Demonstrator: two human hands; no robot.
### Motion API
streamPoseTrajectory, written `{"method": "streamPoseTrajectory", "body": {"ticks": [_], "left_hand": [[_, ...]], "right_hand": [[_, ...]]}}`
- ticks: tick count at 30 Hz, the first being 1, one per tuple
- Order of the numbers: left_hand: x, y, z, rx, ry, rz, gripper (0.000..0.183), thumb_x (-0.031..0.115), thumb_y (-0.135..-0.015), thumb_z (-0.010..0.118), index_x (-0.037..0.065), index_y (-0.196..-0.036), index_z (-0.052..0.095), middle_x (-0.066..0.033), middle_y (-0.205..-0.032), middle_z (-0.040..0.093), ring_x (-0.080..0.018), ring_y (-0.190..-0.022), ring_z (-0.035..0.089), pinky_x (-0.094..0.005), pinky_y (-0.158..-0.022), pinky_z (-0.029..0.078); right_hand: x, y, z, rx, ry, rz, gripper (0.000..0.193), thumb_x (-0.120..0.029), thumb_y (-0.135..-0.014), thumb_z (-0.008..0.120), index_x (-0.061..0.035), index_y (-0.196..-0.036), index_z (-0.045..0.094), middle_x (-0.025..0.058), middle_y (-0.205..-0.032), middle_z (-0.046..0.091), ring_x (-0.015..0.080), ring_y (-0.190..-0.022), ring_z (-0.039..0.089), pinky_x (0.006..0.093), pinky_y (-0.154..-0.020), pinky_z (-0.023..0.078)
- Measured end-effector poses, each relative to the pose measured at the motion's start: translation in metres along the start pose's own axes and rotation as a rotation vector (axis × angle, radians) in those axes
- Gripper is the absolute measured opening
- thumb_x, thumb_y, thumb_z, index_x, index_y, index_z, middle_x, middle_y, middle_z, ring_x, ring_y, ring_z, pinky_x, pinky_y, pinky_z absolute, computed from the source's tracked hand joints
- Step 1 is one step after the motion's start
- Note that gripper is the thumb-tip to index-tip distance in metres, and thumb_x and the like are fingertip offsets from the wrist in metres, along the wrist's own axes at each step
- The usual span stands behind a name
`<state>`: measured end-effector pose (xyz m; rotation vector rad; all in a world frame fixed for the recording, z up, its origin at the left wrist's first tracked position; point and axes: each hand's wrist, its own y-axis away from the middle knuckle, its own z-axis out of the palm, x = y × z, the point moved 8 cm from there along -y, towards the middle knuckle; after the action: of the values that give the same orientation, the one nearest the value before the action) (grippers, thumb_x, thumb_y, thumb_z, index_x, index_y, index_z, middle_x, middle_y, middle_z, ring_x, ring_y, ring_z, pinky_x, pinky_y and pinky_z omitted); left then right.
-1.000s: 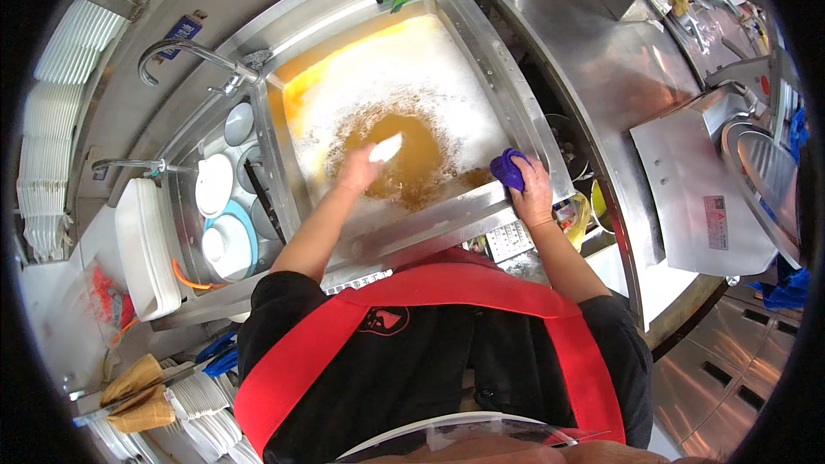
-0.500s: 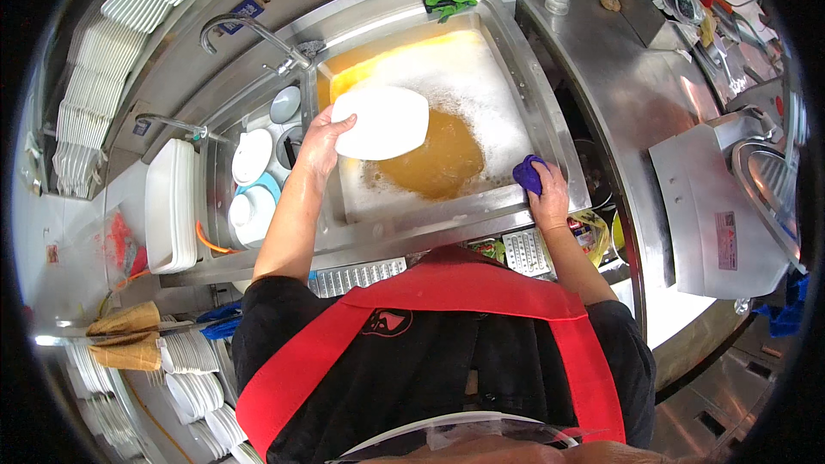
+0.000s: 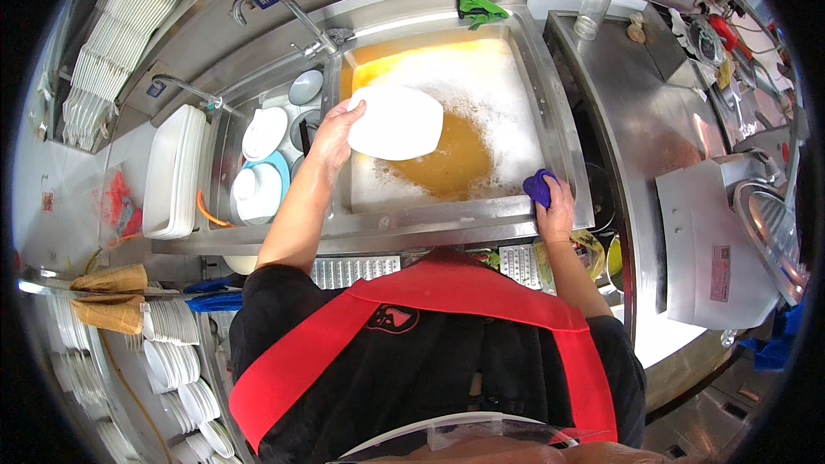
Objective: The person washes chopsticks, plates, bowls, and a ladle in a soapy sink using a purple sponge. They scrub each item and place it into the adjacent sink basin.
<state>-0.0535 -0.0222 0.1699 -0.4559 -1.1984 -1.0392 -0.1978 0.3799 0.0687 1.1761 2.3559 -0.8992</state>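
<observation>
My left hand [image 3: 336, 133] grips the left edge of a white plate [image 3: 398, 124], with the thumb on its upper face. The plate hangs over the sink basin [image 3: 537, 103], above brownish water topped with white foam [image 3: 497, 90]. At the basin's front right corner, my right hand [image 3: 557, 209] is closed round a bunched purple cloth [image 3: 539, 188]. That hand is beside the steel rim, and I cannot tell whether it rests on it. Plate and cloth are well apart.
Left of the foam, a second basin holds white dishes [image 3: 265, 133] and a blue bowl [image 3: 273, 165]. Beyond it stand stacked white tubs [image 3: 176, 172]. A faucet [image 3: 296, 13] arches behind. A green cloth [image 3: 479, 9] lies on the back rim. A slicer [image 3: 718, 241] stands right.
The view has shifted, so the sink sits a little further right and lower. Both hands keep their holds on the plate and the purple cloth, in nearly the same places over the basin.
</observation>
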Motion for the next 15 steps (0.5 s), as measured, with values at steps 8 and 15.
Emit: {"method": "streamPoseTrajectory", "body": {"ticks": [8,15], "left_hand": [[-0.028,0.011,-0.018,0.123,0.0,-0.013,0.024,0.009,-0.088,0.063,-0.001,-0.11,0.061,-0.0099,-0.104,0.068,-0.0197,-0.094,0.065,-0.0318,-0.086,0.05],[0.037,0.087,-0.046,0.651,-1.332,0.633,0.022,0.022,-0.086,0.062,0.004,-0.097,0.056,-0.0239,-0.079,0.062,-0.0449,-0.077,0.06,-0.0489,-0.063,0.048]], "right_hand": [[-0.005,-0.001,0.001,-0.023,-0.052,-0.055,0.051,-0.002,-0.071,0.066,-0.01,-0.12,0.055,0.0212,-0.119,0.054,0.0411,-0.108,0.052,0.0454,-0.096,0.041],[-0.003,-0.001,0.004,-0.053,-0.054,-0.031,0.059,0.004,-0.067,0.065,-0.0102,-0.123,0.053,0.0191,-0.121,0.054,0.0406,-0.111,0.051,0.0451,-0.098,0.04]]}}
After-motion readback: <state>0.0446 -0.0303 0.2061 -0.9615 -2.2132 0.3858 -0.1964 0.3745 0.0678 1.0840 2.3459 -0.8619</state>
